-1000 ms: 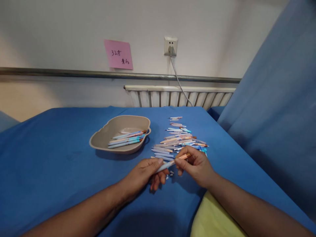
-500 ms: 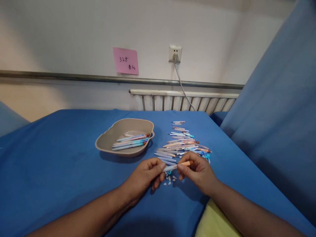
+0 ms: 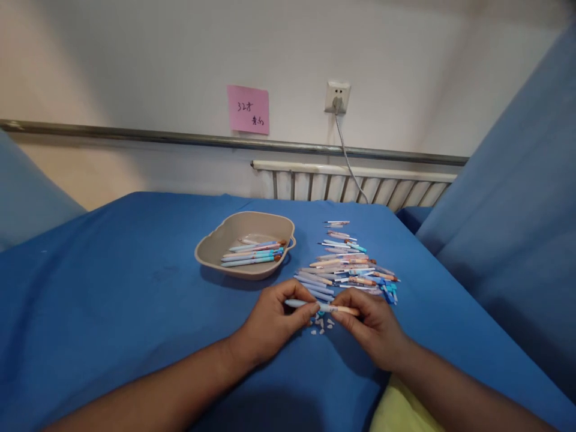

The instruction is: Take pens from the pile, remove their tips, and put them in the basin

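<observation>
Both hands hold one pen [image 3: 320, 306] level above the blue cloth. My left hand [image 3: 273, 320] pinches its pale blue end between thumb and fingers. My right hand [image 3: 371, 324] pinches its orange end. Just beyond them lies a heap of loose pens and pen parts [image 3: 348, 267] in blue, white and orange. Under the held pen lie several tiny white bits [image 3: 321, 326]. A beige tray [image 3: 216, 243] to the left of the heap holds several assembled pens [image 3: 254, 252].
The blue-covered table [image 3: 112, 282] runs to a wall with a rail, a radiator, a pink note [image 3: 248, 109] and a socket with a cable [image 3: 337, 99]. Blue fabric [image 3: 513, 198] rises on the right. A yellow surface [image 3: 396, 414] shows at the bottom.
The pen has tipped from slanting up to the right to lying level, and the hands have drawn closer on it. The view has shifted to the left.
</observation>
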The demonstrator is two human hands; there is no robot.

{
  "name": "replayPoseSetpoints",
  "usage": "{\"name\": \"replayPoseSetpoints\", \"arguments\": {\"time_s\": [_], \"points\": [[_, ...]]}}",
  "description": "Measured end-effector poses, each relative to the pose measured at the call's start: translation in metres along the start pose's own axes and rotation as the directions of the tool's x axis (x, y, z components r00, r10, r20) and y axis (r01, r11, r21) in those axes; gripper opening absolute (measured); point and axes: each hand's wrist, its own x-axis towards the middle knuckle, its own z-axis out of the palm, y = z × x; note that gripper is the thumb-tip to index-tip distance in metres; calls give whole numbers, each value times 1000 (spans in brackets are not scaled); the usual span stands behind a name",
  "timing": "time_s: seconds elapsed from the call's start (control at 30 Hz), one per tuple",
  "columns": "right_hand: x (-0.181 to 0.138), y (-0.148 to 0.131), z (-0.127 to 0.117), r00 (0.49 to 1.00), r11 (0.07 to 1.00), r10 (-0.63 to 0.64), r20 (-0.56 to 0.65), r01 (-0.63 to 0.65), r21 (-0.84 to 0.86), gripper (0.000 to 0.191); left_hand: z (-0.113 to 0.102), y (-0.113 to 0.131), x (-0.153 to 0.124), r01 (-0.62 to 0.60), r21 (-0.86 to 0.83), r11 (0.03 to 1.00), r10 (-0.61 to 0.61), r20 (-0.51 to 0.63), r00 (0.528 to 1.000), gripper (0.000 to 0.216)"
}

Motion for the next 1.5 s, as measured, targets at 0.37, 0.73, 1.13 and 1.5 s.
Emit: {"name": "replayPoseSetpoints", "arguments": {"time_s": [0.37,0.73,1.13,1.5], "points": [[0,-3,7,998,999,28,48,-29,21,4,-12,14,-2,-318,275,907,213,350,912,19],[15,17,-11,998,995,-26,58,32,-94,11,-14,-11,21,103,-88,991,-85,183,979,32],[8,16,-8,941,924,-75,331,190,-332,21,-2,-28,23,153,-337,929,-128,97,987,33],[7,10,-8,945,879,14,328,144,-453,12,-3,-35,25,142,-309,940,-112,113,987,33]]}}
